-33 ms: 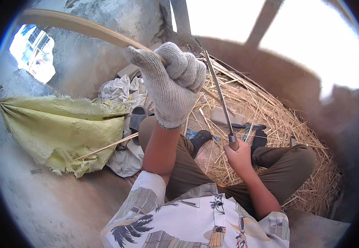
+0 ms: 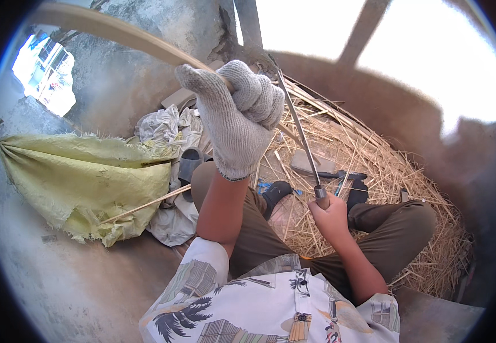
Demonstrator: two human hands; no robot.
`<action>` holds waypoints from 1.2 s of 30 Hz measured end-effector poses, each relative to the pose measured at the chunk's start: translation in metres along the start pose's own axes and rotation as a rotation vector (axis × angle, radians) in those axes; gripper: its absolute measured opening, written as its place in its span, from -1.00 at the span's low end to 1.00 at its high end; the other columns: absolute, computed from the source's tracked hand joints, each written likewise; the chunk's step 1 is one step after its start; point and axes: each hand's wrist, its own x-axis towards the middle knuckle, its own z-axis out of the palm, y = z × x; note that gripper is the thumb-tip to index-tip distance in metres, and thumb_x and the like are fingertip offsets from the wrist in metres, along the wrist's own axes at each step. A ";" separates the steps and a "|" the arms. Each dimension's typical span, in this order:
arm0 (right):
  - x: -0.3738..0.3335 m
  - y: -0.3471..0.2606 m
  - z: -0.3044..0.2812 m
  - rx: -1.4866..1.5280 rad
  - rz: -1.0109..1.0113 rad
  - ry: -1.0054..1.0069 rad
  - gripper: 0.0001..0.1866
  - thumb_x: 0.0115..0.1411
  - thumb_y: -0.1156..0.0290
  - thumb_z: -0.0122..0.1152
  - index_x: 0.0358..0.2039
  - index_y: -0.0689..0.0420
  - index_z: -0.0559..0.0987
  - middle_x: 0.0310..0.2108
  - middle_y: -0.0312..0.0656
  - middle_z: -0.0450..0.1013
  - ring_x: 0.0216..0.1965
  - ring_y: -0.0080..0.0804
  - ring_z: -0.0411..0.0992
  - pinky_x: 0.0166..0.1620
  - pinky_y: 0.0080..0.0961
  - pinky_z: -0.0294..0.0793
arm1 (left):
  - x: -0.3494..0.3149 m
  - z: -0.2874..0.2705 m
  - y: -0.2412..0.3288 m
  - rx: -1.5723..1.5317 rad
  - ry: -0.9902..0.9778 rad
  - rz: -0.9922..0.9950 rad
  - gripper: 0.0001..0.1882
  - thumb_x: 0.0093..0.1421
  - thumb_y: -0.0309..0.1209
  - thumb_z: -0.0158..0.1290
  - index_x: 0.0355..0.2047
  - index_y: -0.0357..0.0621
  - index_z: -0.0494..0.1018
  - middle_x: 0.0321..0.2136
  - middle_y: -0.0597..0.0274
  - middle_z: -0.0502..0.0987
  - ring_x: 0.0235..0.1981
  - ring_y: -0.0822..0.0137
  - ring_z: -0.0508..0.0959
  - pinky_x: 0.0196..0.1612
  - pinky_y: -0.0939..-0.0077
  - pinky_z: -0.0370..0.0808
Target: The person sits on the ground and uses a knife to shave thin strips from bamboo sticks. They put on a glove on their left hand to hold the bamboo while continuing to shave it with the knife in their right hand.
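In a grey-white knitted glove, my left hand (image 2: 233,117) is closed around a long pale bamboo strip (image 2: 128,41). The strip runs from the upper left, through the fist, and comes out low on the right, where its thin end passes close to the blade; whether they touch I cannot tell. My bare right hand (image 2: 330,218) grips the wooden handle of a long, narrow knife (image 2: 300,128), its blade pointing up and away from me. On the floor beyond the right hand lie a grey whetstone-like block (image 2: 312,162) and a dark-handled tool (image 2: 339,174).
Bamboo shavings (image 2: 425,228) cover the floor ahead and to the right. At left hangs a yellow woven sack (image 2: 88,177), with white crumpled sacks (image 2: 170,128) and a dark sandal (image 2: 189,166) beside it. A thin stick (image 2: 145,204) lies near my left knee. Concrete walls (image 2: 128,86) surround me.
The bamboo strip's far part has shifted slightly and looks blurred by motion. The knife's tip has tilted a little to the left. Both hands keep their grip.
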 end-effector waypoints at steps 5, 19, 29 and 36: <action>-0.019 -0.035 -0.009 0.112 -0.334 0.132 -0.74 0.21 0.48 0.25 -0.58 0.20 0.41 -0.73 -0.38 0.24 -0.62 -0.70 0.15 -0.54 -0.57 0.18 | 0.000 0.003 -0.002 0.034 0.032 0.017 -0.29 0.23 0.41 -0.29 -0.70 0.08 0.03 -0.79 0.54 -0.08 -0.79 0.54 -0.10 -0.73 0.56 -0.13; -0.011 -0.020 -0.006 0.289 0.088 -0.063 -0.80 0.16 0.52 0.22 -0.54 0.16 0.38 -0.78 -0.36 0.26 -0.80 -0.63 0.23 -0.73 -0.58 0.14 | 0.009 -0.015 0.002 0.000 0.048 0.055 -0.30 0.27 0.37 -0.28 -0.72 0.09 0.02 -0.81 0.54 -0.08 -0.80 0.55 -0.12 -0.74 0.55 -0.18; -0.001 -0.013 0.002 0.794 0.406 -0.467 -0.73 0.15 0.54 0.18 -0.57 0.08 0.27 -0.80 -0.37 0.13 -0.85 -0.56 0.12 -0.73 -0.53 0.14 | 0.003 0.002 0.003 0.067 0.145 0.055 -0.28 0.21 0.41 -0.22 -0.73 0.08 0.03 -0.82 0.52 -0.07 -0.79 0.53 -0.11 -0.74 0.55 -0.16; 0.002 -0.016 -0.009 0.843 0.568 -0.544 -0.75 0.12 0.55 0.12 -0.56 0.03 0.25 -0.81 -0.39 0.11 -0.86 -0.60 0.06 -0.74 -0.53 0.15 | 0.005 -0.003 0.011 0.065 0.125 0.028 -0.27 0.20 0.43 -0.24 -0.73 0.08 0.03 -0.81 0.52 -0.06 -0.80 0.53 -0.10 -0.75 0.52 -0.13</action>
